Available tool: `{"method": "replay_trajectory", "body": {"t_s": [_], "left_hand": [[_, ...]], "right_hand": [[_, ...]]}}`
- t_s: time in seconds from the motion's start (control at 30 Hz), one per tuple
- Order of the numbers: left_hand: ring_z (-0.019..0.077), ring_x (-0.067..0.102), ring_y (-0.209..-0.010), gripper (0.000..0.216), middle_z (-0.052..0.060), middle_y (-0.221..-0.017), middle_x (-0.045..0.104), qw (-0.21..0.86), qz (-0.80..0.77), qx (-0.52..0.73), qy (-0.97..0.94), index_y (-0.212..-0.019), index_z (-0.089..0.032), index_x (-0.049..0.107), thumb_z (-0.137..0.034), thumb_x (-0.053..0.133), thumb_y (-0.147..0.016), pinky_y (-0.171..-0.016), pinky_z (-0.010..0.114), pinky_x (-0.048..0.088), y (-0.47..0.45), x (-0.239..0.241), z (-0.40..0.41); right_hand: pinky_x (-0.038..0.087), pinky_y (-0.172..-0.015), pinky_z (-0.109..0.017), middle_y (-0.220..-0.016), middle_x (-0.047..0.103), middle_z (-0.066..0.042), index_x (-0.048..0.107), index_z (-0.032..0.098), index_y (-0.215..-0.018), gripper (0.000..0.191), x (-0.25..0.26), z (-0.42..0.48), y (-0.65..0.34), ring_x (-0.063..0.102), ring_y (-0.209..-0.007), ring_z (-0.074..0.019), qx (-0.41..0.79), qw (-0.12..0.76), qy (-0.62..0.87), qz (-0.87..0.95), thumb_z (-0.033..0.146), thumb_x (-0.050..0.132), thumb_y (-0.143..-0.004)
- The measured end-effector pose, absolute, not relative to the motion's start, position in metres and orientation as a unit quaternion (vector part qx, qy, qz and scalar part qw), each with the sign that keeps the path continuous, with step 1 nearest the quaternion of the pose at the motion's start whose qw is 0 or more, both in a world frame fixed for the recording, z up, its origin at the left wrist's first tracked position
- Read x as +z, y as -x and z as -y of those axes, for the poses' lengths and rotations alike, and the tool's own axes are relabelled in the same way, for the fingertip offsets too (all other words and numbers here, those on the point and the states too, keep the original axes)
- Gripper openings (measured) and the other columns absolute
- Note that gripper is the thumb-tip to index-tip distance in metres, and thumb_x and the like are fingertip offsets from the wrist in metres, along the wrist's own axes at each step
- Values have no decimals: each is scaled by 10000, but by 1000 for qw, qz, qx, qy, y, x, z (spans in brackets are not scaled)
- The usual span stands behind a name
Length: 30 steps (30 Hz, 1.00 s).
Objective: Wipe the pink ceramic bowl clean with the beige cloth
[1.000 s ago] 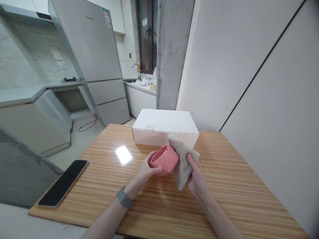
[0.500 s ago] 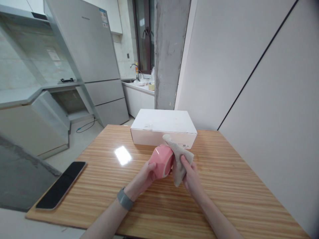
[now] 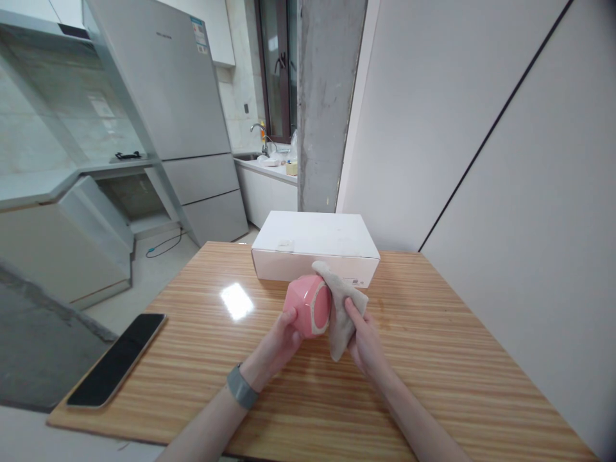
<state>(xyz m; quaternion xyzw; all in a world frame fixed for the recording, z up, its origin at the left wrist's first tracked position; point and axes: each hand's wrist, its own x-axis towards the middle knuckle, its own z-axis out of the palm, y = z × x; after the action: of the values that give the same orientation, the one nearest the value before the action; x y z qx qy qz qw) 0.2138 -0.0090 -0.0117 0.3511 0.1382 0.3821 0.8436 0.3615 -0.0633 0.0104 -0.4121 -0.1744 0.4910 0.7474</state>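
A glossy pink bowl [image 3: 301,300] with faceted sides is tipped so that its base, ringed by a pale unglazed foot, faces right. My left hand [image 3: 283,337] is closed on it, with the thumb on the near side and the other fingers mostly hidden. In my right hand [image 3: 364,337] a folded light grey cloth [image 3: 341,314] is pinched under the thumb. The cloth's left side lies against or very close to the bowl's base. Both hands are above the wooden table [image 3: 423,359].
Behind the hands a white box [image 3: 315,234] lies on the table's far part. A black phone-like slab [image 3: 118,359] rests at the left edge. A pale wall [image 3: 481,128] runs along the right; a fridge [image 3: 163,83] and a sink counter stand beyond.
The bowl has turned so more of its base shows, and has shifted slightly left and up. The cloth and my right hand have moved a little left.
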Motion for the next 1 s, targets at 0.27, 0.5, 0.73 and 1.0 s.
{"method": "replay_trajectory", "body": {"t_s": [0.27,0.5,0.73,1.0], "left_hand": [[295,490,-1292,561,91,-1285,638,826,-122,429,-346,-1308,-172,561,-342,685,-788,-1103,426,353,-211,-9,6],[279,579,-1172,501,104,-1219,669,805,-168,463,-331,-1266,-165,582,-328,684,-803,-1050,415,392,-212,-7,3],[219,624,-1035,485,80,-1113,683,735,-230,544,-333,-1192,-180,584,-287,744,-747,-954,357,435,-213,-7,-2],[234,564,-1167,660,104,-1285,565,637,-335,584,-375,-1203,-213,484,-249,828,-641,-1002,369,429,-216,-10,-1]], "right_hand": [[529,-929,-366,-974,781,-46,767,206,-909,351,11,66,-349,704,-982,-264,530,732,396,163,416,848,-640],[473,-1024,-372,-1028,771,-50,759,194,-952,378,10,67,-345,680,-1061,-268,561,716,385,158,414,838,-655],[476,-1022,-404,-986,779,-45,760,198,-952,343,13,72,-336,670,-1081,-286,602,700,356,144,405,818,-685],[486,-1008,-388,-1086,754,-59,730,178,-1045,341,13,73,-339,653,-1120,-269,647,681,328,100,394,737,-781]]}}
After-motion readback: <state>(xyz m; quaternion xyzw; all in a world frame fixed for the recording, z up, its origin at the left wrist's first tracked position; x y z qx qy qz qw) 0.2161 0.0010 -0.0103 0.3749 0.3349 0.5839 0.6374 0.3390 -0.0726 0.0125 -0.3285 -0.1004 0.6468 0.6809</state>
